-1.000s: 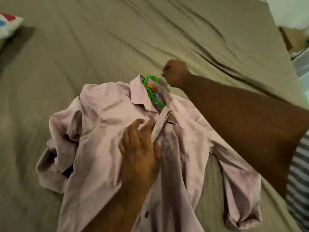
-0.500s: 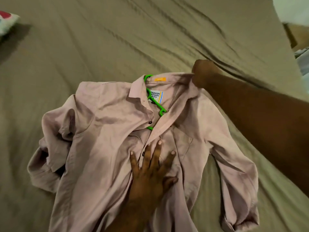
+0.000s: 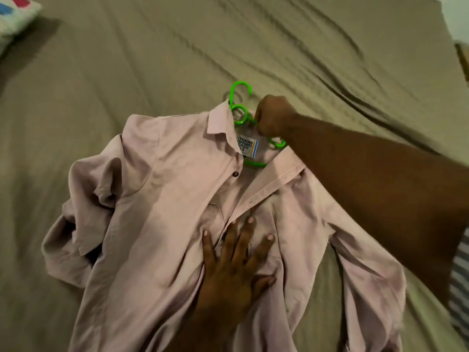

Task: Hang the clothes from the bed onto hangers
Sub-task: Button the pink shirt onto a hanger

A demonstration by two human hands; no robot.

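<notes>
A pale pink button shirt (image 3: pixel 162 199) lies front up on the bed, collar toward the far side. A bright green plastic hanger (image 3: pixel 239 102) sits inside the neck opening, its hook poking out past the collar. My right hand (image 3: pixel 272 118) is curled at the collar, gripping the hanger's neck just below the hook. My left hand (image 3: pixel 236 257) lies flat with spread fingers on the shirt's chest, pressing the placket down. Most of the hanger's arms are hidden under the fabric.
The olive bedsheet (image 3: pixel 152 59) is wrinkled all around the shirt. A white pillow with red and blue marks (image 3: pixel 15 13) lies at the far left corner. The bed's right edge (image 3: pixel 454 47) runs along the frame's right side.
My right hand moved from the shirt's right shoulder to the collar and took hold of the hanger. The hook now sticks out farther past the collar. My left hand stays flat on the chest.
</notes>
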